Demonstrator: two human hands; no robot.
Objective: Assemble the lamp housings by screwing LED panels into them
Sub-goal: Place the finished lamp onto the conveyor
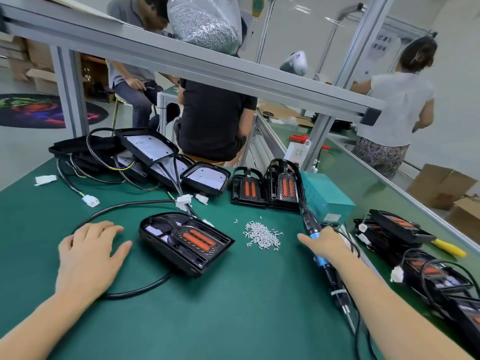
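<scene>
A black lamp housing [185, 241] with an orange-striped insert lies on the green table [220, 307] in front of me, its black cable looping to the left. My left hand [89, 255] rests flat on the table just left of it, fingers relaxed, holding nothing. A pile of small silver screws [262, 235] lies to the housing's right. My right hand [328, 242] lies over a blue-and-black electric screwdriver [326, 266] that rests on the table, fingers stretched out towards the screws.
Several housings with white LED panels [153, 146] and cables are stacked at the back left. Two assembled units [267, 187] stand beside a teal power box [326, 196]. More units [426, 266] lie at the right edge. A screw bag [205, 20] sits on the overhead rail; people work behind.
</scene>
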